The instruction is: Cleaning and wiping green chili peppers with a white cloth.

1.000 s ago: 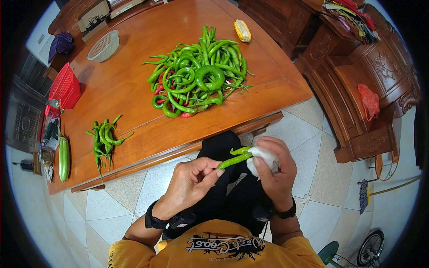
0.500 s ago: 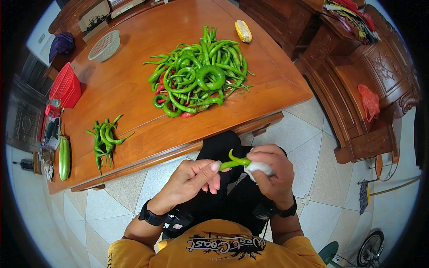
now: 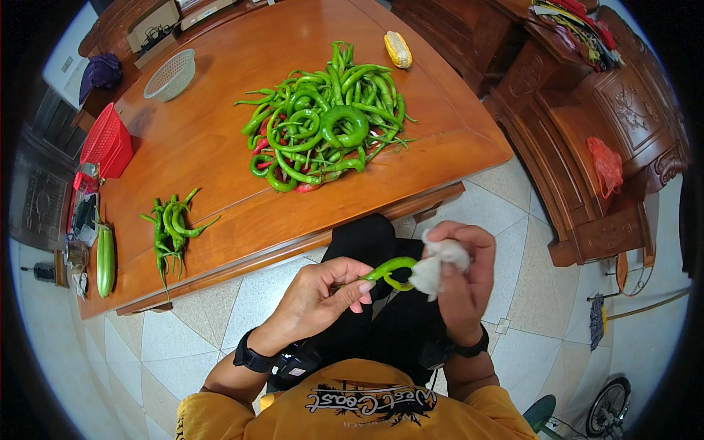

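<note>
The person is wiping a curled green pepper (image 3: 392, 270) with a white cloth (image 3: 438, 262), and by the look of it this is the cleaning step for one pepper out of many. The pepper is sitting in the air over the lap, below the near edge of the wooden table (image 3: 205, 147), well apart from both groups of peppers on the tabletop. The left hand (image 3: 323, 297) is reaching in from the lower left with the wrist bent slightly up, its fingers closing around the stem end of the pepper, thumb and forefinger pinching it. The right hand (image 3: 458, 275) is coming in from the lower right, palm turned toward the left hand, fingers bunching the cloth tight against the pepper's far end. A sensible next move is calling for the left fingers to turn the pepper so the cloth reaches the inside of its curl, with a light grip so the thin flesh is not snapping. On the table a big pile of peppers (image 3: 323, 128) is lying in the middle, and a small bunch of peppers (image 3: 172, 224) is lying near the left front edge, just beside a cucumber (image 3: 105, 260).
</note>
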### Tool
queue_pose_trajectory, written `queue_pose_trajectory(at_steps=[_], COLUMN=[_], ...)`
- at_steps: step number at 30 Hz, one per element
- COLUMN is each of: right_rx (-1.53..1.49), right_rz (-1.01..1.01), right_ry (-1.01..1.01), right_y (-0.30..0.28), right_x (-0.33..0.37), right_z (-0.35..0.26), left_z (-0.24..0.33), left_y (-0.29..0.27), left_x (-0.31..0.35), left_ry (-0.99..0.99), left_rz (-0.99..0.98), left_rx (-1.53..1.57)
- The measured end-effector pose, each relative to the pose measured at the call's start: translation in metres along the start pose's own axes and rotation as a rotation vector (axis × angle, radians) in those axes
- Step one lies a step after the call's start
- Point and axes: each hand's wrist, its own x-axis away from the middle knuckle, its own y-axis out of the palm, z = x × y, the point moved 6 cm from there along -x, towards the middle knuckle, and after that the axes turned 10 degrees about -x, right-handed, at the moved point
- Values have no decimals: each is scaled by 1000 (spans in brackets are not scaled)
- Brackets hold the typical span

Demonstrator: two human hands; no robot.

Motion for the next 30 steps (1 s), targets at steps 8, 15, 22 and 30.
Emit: queue_pose_trajectory(at_steps=[8,15,22,30], right_rx=[648,592,694,619], right_rz=[-285,-286,-365,-403], right_ry=[-90,-62,-43,-94], right_y=[15,20,23,29], right_x=[-3,-1,-1,1], right_z=[1,3,2,3], left_z=[-1,-2,-1,1], left_y=[-6,-11,-9,-6], left_x=[2,1,2,1], left_ry=[-4,4,21,70], left_rz=[37,106,120,118], left_rx=[69,129,104,55])
